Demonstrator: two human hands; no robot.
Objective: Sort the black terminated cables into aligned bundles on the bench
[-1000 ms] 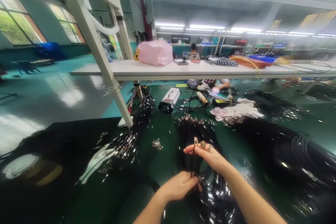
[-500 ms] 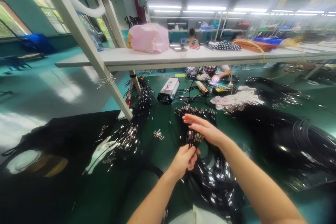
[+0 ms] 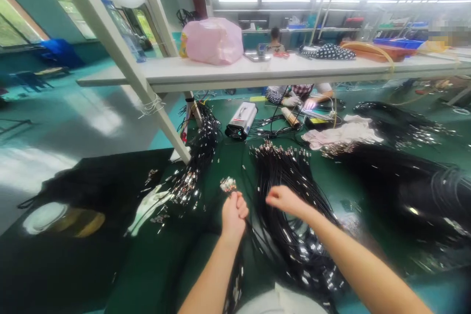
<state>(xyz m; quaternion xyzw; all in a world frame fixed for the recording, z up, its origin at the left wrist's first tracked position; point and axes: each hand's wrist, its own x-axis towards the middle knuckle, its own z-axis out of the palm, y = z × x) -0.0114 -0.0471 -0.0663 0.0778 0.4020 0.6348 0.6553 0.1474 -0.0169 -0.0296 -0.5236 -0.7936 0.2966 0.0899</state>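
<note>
My left hand (image 3: 234, 213) is closed in a fist around a bundle of black cables (image 3: 239, 265). Silvery connector ends (image 3: 228, 184) stick out above its thumb, and the cables trail down below the wrist. To its right, my right hand (image 3: 286, 200) is held over a large pile of black cables (image 3: 274, 171). Its fingers are curled together, and whatever they may hold is hidden. The pile's metal connectors (image 3: 270, 148) fan out along its far end, while its loops run back toward my body.
A white glove (image 3: 149, 208) and more cables (image 3: 189, 184) lie left. Ahead are a silver-white device (image 3: 242, 120), a pink cloth (image 3: 344, 132) and a co-worker's hands (image 3: 300, 102). A white shelf (image 3: 257, 71) spans above. Another cable heap (image 3: 390, 181) lies right.
My left hand has moved left, away from the large pile, with a bundle of cables in it. My right hand has dropped lower and its outstretched fingers have curled in.
</note>
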